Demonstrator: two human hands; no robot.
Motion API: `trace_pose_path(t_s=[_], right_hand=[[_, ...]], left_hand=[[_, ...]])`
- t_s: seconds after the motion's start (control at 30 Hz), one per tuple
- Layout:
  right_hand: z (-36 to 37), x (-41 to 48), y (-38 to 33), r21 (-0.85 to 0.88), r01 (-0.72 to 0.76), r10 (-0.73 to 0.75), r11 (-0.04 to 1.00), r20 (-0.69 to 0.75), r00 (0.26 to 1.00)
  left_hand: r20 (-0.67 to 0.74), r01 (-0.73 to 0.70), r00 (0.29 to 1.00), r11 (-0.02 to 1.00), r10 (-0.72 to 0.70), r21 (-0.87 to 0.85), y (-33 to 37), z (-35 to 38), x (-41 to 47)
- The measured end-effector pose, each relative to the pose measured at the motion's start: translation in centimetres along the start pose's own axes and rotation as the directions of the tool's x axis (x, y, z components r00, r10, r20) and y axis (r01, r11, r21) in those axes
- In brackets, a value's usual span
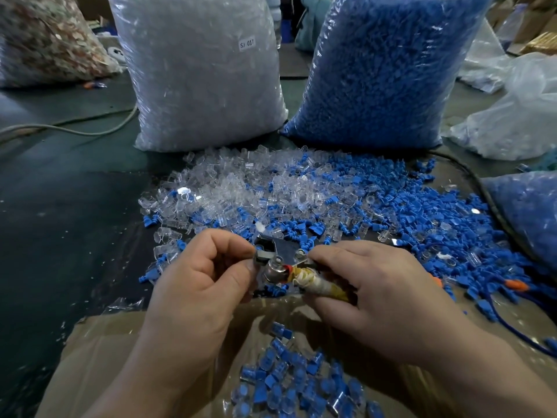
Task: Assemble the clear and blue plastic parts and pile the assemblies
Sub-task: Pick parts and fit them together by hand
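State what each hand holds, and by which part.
Both hold one metal tool: left hand pinches its head, right hand grips its wrapped handle.

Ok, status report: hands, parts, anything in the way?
Left hand pinches the metal tool at its left end; right hand grips its wrapped handle. Assemblies piled nearest, loose parts beyond. Nothing in the way.

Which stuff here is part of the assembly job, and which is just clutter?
Job: loose clear parts; loose blue parts; finished assemblies; metal tool, gripped by left hand and right hand; clear-parts bag; blue-parts bag.
Lying about: mottled bag; grey cable; crumpled plastic bags; orange piece.
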State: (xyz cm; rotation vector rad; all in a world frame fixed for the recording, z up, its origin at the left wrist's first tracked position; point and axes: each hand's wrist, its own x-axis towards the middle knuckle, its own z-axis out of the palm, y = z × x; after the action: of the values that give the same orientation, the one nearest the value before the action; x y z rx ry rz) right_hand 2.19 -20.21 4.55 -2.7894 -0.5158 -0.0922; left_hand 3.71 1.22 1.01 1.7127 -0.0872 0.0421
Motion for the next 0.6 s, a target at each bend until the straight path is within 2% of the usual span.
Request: trace_pose_path(t_s=[0.13,0.27,0.37,0.43,0.5,0.57,0.6], right_hand=[[0.4,0.0,0.6,-0.089,-0.086,0.082,0.992,-0.047,0.995],[0.8,1.2,1.3,-0.217,-0.175,0.187,0.96,0.034,0.982],[1.0,2.0,1.3,-0.241,-0.204,0.221,0.949,0.045,0.974],[0.9,1.9,1.2,-0.227,-0.201,0.21,0.953,0.016,0.978],[0.7,1.4,0.3,-0.172,-0.17,0.159,0.97,-0.077,0.984],[0.6,1.0,-1.1,-0.108,-0.08,0.063,0.991,-0.148,0.987],[0.8,0.8,-1.6,-0.099,-0.025,0.012,0.995,-0.134,0.991]], left_hand=[[-0.07,0.068,0.996,0.995,-0.063,0.067,0.4,0.0,0.2],[0.036,0.139,0.988,0.975,-0.148,0.172,0.7,0.5,-0.2],[0.054,0.08,0.994,0.956,-0.099,0.281,0.8,1.2,-0.5],[0.038,0.044,0.997,0.941,-0.06,0.336,0.8,1.3,-0.5],[0.025,0.042,0.998,0.932,-0.054,0.361,0.7,1.4,-0.5],[0.017,0.062,0.997,0.942,-0.072,0.329,0.5,1.4,-0.6],[0.018,0.061,0.997,0.947,-0.07,0.316,0.6,1.5,-0.7]])
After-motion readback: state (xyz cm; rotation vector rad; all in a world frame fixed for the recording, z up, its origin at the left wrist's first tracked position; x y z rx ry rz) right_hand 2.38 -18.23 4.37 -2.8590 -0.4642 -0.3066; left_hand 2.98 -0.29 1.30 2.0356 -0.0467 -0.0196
